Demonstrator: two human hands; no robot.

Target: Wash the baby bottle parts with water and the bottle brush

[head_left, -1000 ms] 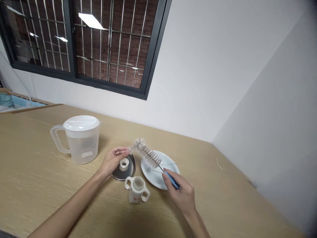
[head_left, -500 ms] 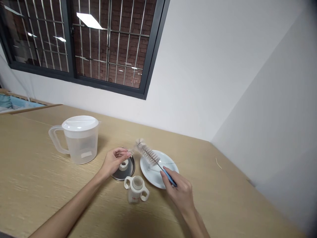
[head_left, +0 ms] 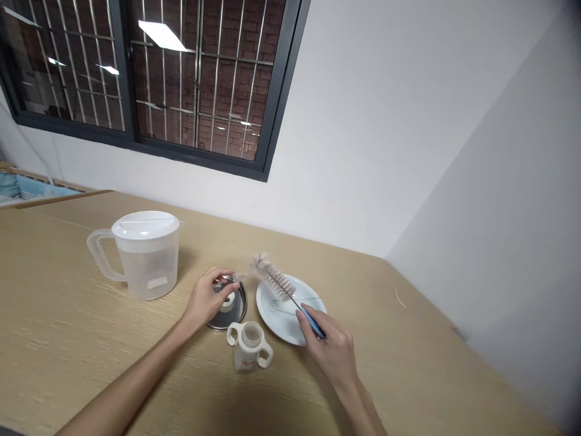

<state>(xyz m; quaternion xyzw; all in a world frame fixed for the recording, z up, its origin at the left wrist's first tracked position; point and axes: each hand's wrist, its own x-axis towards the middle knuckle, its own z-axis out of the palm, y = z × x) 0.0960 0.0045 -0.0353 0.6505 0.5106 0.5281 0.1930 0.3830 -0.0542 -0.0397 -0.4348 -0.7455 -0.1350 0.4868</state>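
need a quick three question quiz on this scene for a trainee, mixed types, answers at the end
1. Which hand holds the brush?
2. True or false: the two-handled bottle stands upright with its mouth uncovered.
3. Fill the gap: in the picture, the lidded pitcher stands to the ____ of the metal tray.

Key: 1. The right hand. 2. True. 3. left.

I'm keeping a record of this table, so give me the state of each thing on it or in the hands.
Left hand: closed on a small clear piece
Right hand: closed around the brush's blue handle
Brush: slanted, bristles raised
Bottle: upright, uncapped
Jug: upright, lid on, contents unclear
Plate: flat, face up
Metal tray: flat, bearing a white ring
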